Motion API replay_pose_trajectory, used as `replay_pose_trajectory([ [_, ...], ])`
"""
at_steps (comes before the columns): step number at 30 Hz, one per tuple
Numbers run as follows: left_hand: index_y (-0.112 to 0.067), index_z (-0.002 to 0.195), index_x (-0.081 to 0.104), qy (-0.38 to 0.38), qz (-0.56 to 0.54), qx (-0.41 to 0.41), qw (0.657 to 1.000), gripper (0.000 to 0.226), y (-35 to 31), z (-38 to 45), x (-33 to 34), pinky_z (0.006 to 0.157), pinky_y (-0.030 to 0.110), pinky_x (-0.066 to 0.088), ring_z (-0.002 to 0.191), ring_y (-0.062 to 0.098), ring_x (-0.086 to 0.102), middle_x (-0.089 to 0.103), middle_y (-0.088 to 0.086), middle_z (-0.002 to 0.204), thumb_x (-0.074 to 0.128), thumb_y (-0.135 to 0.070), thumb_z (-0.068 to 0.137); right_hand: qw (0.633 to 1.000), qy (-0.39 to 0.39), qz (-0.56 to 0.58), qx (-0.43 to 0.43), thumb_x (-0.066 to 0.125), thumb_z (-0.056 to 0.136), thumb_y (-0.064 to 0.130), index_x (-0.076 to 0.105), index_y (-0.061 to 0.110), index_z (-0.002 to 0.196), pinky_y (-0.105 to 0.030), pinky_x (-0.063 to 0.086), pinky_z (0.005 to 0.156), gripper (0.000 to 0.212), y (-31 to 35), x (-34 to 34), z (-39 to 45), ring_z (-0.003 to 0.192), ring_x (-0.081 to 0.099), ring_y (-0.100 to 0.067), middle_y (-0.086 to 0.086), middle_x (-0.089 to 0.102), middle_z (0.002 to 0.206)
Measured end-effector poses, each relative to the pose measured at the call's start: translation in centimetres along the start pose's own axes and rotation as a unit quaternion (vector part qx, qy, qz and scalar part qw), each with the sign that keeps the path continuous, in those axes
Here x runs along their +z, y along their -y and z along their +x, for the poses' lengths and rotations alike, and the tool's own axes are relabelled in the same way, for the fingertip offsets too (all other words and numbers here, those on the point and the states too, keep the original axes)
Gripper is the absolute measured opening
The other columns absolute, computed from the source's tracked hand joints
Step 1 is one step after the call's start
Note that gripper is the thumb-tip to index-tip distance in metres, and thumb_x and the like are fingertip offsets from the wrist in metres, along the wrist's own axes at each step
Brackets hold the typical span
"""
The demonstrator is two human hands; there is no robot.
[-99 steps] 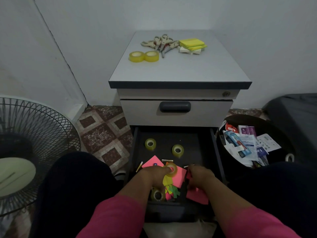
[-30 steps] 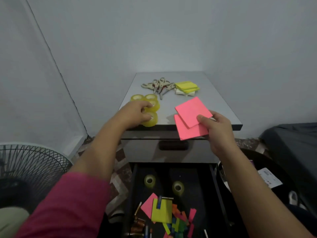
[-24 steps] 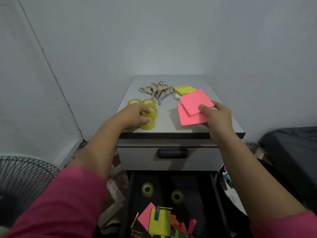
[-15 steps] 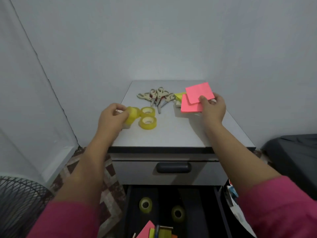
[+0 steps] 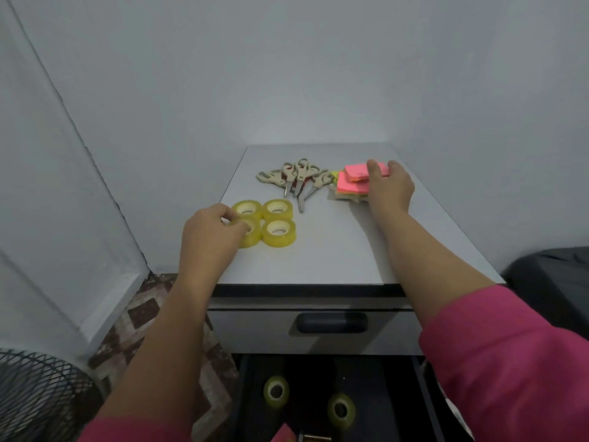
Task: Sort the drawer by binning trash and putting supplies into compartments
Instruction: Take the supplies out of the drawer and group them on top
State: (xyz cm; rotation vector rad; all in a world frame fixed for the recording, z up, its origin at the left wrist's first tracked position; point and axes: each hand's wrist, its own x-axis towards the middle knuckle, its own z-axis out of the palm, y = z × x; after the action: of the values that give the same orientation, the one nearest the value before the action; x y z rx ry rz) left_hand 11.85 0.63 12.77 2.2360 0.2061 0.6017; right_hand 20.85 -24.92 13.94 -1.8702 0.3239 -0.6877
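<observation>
Glossy translucent tape rolls [image 5: 278, 231], matt paper sticky notes [image 5: 352, 183] — smooth laminate cabinet top [image 5: 334, 250]

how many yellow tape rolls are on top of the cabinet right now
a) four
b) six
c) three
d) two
a) Four yellow tape rolls sit in a two-by-two block on the cabinet top, with the left hand touching the near-left one; two more rolls lie apart, down in the open drawer.
</observation>
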Motion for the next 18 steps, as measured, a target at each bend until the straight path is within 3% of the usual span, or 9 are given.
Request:
replay_pose_trajectory([
  [2,-0.016,0.079,0.067,0.007,-0.001,0.0,1.0,0.003,-0.14,-0.06,-0.05,0.059,0.03,0.044,0.064,0.022,0.057,0.061,0.006,0.066,0.064,-0.018,0.077,1.0,0.011,-0.011,0.026,0.05,0.094,0.031,0.05,-0.003,0.129,-0.035,0.032,0.102,0.048,0.07,-0.17,-0.09,0.128,0.041,-0.031,-0.017,0.051,0.134],
  [4,-0.017,0.08,0.069,0.013,-0.003,0.002,1.0,0.009,-0.15,-0.16,-0.18,0.06,0.03,0.045,0.065,0.022,0.057,0.062,0.004,0.067,0.06,-0.015,0.08,0.998,0.056,0.005,0.039,0.052,0.083,0.031,0.042,0.011,0.141,-0.038,0.031,0.107,0.063,0.17,-0.34,-0.4,0.133,0.038,-0.027,-0.012,0.045,0.142],
  [7,-0.015,0.083,0.068,0.009,-0.021,0.001,1.0,0.015,-0.09,-0.25,-0.29,0.06,0.029,0.044,0.065,0.017,0.056,0.062,0.003,0.07,0.054,-0.015,0.083,0.991,0.118,-0.058,-0.004,0.055,0.077,0.028,0.034,0.025,0.147,-0.04,0.03,0.111,0.072,0.17,-0.47,-0.82,0.136,0.034,-0.024,-0.003,0.04,0.147],
  [10,-0.013,0.087,0.066,0.001,-0.037,0.004,0.999,0.013,-0.21,-0.22,-0.33,0.058,0.028,0.041,0.062,0.014,0.051,0.06,0.005,0.071,0.053,-0.014,0.085,0.986,0.128,-0.105,-0.035,0.057,0.08,0.015,0.037,0.024,0.145,-0.042,0.03,0.111,0.068,-0.18,-0.27,-0.6,0.136,0.032,-0.026,-0.004,0.04,0.146],
  [18,-0.013,0.09,0.066,0.002,-0.039,0.01,0.999,0.013,0.11,-0.04,-0.24,0.054,0.023,0.04,0.063,0.011,0.051,0.06,0.005,0.078,0.053,-0.014,0.085,0.987,0.122,-0.082,-0.06,0.059,0.079,0.012,0.043,0.019,0.142,-0.037,0.028,0.113,0.065,-0.31,-0.11,-0.95,0.136,0.035,-0.02,-0.001,0.043,0.145],
])
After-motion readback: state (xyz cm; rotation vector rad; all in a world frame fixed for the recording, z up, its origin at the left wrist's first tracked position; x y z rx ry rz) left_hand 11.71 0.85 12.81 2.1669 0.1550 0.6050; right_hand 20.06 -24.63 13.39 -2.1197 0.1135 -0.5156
